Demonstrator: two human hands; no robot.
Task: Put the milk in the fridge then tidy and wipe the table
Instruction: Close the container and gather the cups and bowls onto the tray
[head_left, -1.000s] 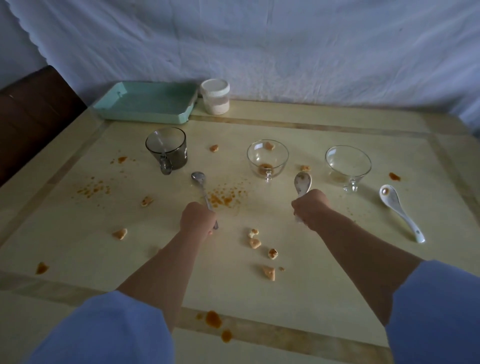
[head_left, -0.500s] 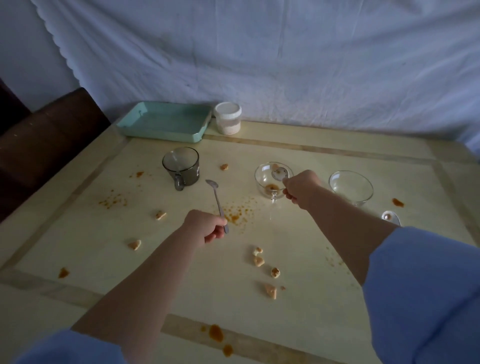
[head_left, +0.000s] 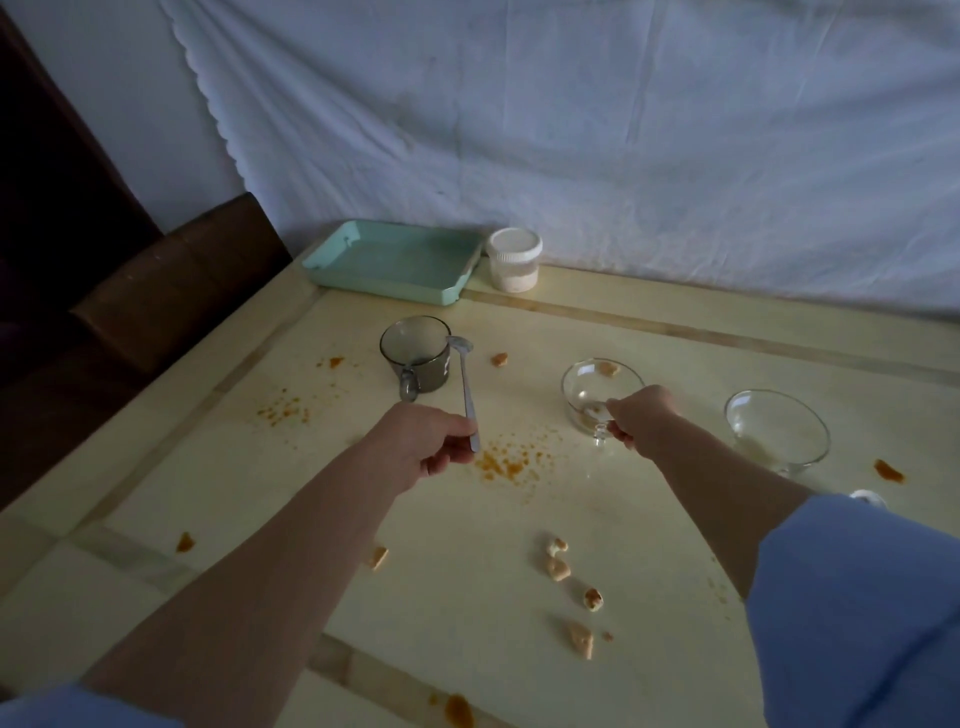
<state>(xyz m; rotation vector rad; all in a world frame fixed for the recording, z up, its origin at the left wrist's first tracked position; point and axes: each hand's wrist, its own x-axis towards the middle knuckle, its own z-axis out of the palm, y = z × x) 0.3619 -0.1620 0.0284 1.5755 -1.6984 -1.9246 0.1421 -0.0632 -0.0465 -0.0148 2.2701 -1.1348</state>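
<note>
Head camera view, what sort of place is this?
Likely a home dining table after a meal: a glass mug, a spoon, crumbs and orange spills on it, and a brown chair beside it.

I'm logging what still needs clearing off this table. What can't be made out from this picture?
Head view only:
- White spoon in the right hand: the hand covers its handle; only a pale tip shows inside the middle glass cup.
- Second white object by the right sleeve: the sleeve covers nearly all of it.
- Lidded jar: contents too dim to tell.
</note>
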